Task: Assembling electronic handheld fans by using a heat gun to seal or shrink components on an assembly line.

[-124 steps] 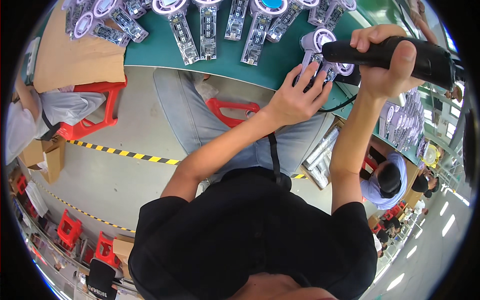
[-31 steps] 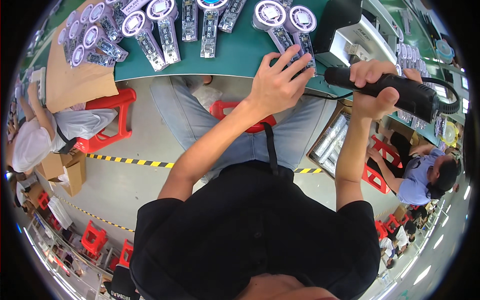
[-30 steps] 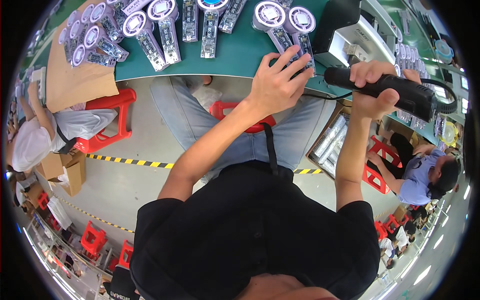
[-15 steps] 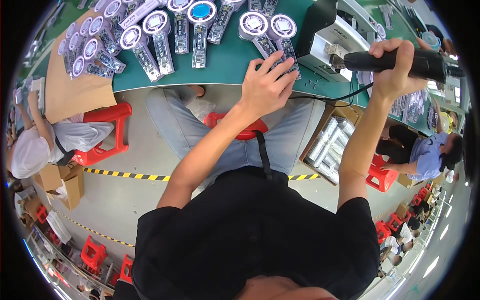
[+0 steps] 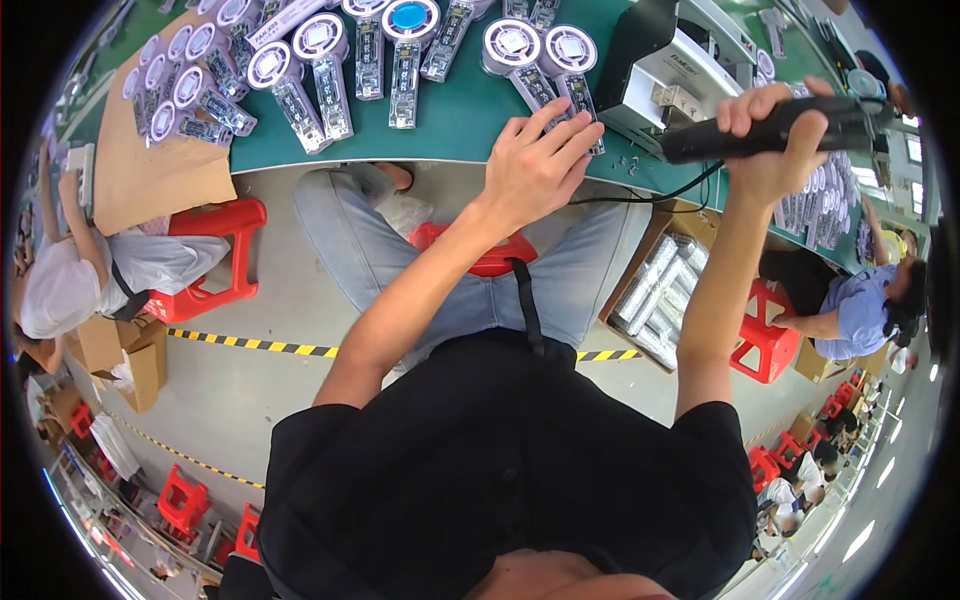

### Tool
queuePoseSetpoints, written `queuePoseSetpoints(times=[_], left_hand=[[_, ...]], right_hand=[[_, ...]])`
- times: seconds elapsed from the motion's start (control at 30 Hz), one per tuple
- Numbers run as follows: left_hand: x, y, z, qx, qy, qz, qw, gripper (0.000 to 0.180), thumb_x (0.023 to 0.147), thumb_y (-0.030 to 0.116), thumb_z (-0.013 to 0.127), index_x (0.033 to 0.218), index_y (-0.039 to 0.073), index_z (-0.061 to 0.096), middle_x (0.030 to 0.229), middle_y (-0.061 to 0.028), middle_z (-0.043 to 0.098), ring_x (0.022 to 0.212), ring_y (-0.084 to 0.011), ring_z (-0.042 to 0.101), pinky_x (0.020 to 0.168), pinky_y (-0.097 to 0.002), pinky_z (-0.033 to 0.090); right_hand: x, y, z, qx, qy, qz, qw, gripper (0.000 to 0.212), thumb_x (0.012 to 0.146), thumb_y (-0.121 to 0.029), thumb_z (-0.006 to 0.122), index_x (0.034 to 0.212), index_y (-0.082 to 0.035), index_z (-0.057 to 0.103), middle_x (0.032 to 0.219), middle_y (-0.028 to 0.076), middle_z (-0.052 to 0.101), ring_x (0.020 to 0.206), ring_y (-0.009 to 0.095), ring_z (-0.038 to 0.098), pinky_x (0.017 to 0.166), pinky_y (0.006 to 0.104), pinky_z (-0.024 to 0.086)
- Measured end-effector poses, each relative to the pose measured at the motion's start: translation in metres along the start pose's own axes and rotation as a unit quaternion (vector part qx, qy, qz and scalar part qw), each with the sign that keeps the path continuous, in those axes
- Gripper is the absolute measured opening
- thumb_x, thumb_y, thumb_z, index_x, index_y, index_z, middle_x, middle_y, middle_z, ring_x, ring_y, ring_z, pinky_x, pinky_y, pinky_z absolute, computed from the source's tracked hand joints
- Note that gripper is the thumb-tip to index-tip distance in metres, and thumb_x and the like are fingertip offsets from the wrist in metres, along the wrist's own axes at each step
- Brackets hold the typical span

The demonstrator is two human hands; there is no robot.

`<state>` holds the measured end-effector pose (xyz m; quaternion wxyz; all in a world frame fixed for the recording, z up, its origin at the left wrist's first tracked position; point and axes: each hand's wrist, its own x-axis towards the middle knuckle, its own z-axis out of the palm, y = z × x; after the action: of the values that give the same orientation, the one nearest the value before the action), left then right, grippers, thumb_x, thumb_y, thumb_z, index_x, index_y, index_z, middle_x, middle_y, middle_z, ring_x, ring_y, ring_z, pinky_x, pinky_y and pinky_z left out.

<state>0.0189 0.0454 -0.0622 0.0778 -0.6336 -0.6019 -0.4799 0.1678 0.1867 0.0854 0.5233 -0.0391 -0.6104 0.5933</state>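
Note:
In my right hand is a black electric screwdriver, held level with the fingers wrapped round its body. Its left end is beside the front fitting of a white-and-black screw feeder. My left hand is closed over the lower handles of two handheld fans, its fingers partly curled and hiding the handle ends. One handheld fan has its round lilac head at the left. The other handheld fan lies close against it at the right. Both have clear handles with circuit boards showing.
More handheld fans lie across the green table, one with a blue centre. Loose screws lie near the feeder. A black cable hangs at the table edge. A carton of parts stands right of my legs. People sit on either side.
My right hand has moved left with the screwdriver, bringing its end close to the feeder's front. My left hand stays almost in place on the fans.

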Motion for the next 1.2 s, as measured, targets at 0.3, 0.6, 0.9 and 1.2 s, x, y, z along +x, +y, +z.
queuePoseSetpoints(times=[0.3, 0.6, 0.9, 1.2], left_hand=[[-0.002, -0.002, -0.001, 0.000, 0.001, -0.001, 1.000, 0.030, 0.073, 0.013, 0.073, 0.102, 0.014, 0.070, 0.110, 0.0024, 0.065, 0.114, -0.0245, 0.056, 0.078, -0.0369, 0.047], [-0.002, -0.001, -0.001, -0.008, 0.002, -0.011, 1.000, 0.029, 0.071, 0.012, 0.074, 0.100, 0.014, 0.070, 0.109, 0.0032, 0.065, 0.113, -0.0238, 0.056, 0.079, -0.0363, 0.047], [-0.002, -0.003, 0.002, -0.002, 0.018, -0.001, 1.000, 0.024, 0.075, 0.014, 0.070, 0.098, 0.013, 0.069, 0.109, 0.0012, 0.063, 0.111, -0.0213, 0.056, 0.074, -0.0359, 0.045], [-0.006, -0.003, 0.002, 0.001, 0.007, -0.005, 1.000, 0.029, 0.073, 0.013, 0.072, 0.103, 0.014, 0.070, 0.114, 0.0021, 0.064, 0.115, -0.0222, 0.054, 0.082, -0.0363, 0.045]], right_hand=[[-0.028, 0.017, 0.034, -0.045, -0.064, -0.023, 0.997, 0.044, 0.096, -0.030, 0.055, 0.130, -0.017, 0.031, 0.079, 0.015, 0.054, 0.060, 0.023, 0.052, 0.057, 0.0428, 0.046], [-0.033, 0.025, 0.042, -0.067, -0.068, -0.029, 0.995, 0.048, 0.094, -0.028, 0.060, 0.129, -0.014, 0.031, 0.079, 0.015, 0.055, 0.059, 0.022, 0.053, 0.055, 0.0411, 0.047], [-0.047, 0.038, 0.066, -0.066, -0.065, -0.108, 0.990, 0.054, 0.086, -0.011, 0.071, 0.120, -0.006, 0.030, 0.074, 0.016, 0.060, 0.056, 0.021, 0.057, 0.055, 0.0360, 0.053], [-0.058, 0.033, 0.053, -0.121, -0.039, -0.071, 0.989, 0.065, 0.084, -0.042, 0.072, 0.121, -0.009, 0.030, 0.079, 0.012, 0.060, 0.056, 0.023, 0.058, 0.054, 0.0374, 0.051]])
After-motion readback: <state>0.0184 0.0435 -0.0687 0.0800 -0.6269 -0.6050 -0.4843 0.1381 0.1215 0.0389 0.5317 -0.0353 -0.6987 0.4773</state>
